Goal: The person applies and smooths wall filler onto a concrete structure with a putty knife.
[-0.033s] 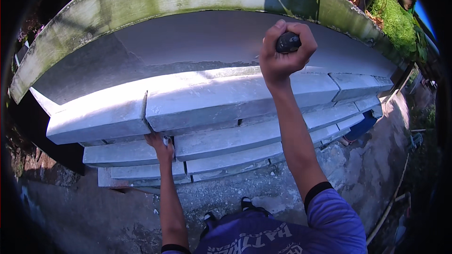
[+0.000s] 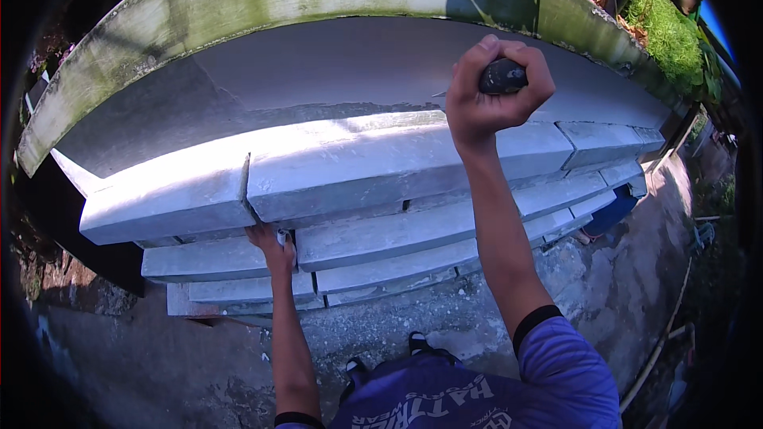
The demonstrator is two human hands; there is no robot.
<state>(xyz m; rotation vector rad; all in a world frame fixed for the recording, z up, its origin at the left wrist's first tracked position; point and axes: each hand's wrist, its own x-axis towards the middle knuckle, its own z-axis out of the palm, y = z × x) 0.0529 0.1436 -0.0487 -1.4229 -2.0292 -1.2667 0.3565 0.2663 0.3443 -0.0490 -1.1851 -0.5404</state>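
Observation:
My right hand (image 2: 501,103) is raised against the grey wall panel (image 2: 318,71), its fingers wrapped round the dark, rounded handle of a black-handled tool (image 2: 502,77). A thin pale point shows left of the fist; the rest of the tool is hidden. Below, my left hand (image 2: 275,250) is at the lower edge of the top row of pale slabs (image 2: 342,179), close to the upright gap between two of them. A small whitish, rounded thing (image 2: 282,237) shows between its thumb and fingers, too little to name. The fingertips are partly hidden under the slab edge.
A green-stained curved ledge (image 2: 318,0) overhangs the panel. More slabs (image 2: 381,237) form stepped rows beneath the top one. Rough concrete ground (image 2: 381,330) lies around my feet. Bright green plants (image 2: 664,36) grow at the upper right, and a blue object (image 2: 610,214) lies beyond the slabs' right end.
My right hand has slid a short way right and slightly down along the panel, still gripping the handle. My left hand has stayed at the same slab edge.

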